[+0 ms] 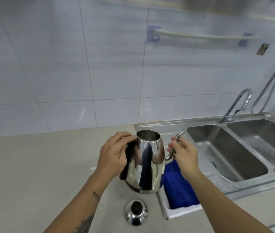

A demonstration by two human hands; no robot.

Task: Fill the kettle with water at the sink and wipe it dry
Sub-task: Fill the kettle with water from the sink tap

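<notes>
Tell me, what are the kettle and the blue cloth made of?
The kettle looks like polished steel: its mirror-bright side reflects both hands. The blue cloth looks like soft, fuzzy fabric, maybe microfibre; it sags in dull folds with no shine.

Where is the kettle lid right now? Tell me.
In the head view the lid lies on the counter at bottom centre, just in front of the kettle and left of the blue cloth.

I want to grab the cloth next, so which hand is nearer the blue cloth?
Right. The right hand pinches the kettle spout just above the blue cloth; the left hand holds the handle across the kettle.
</notes>
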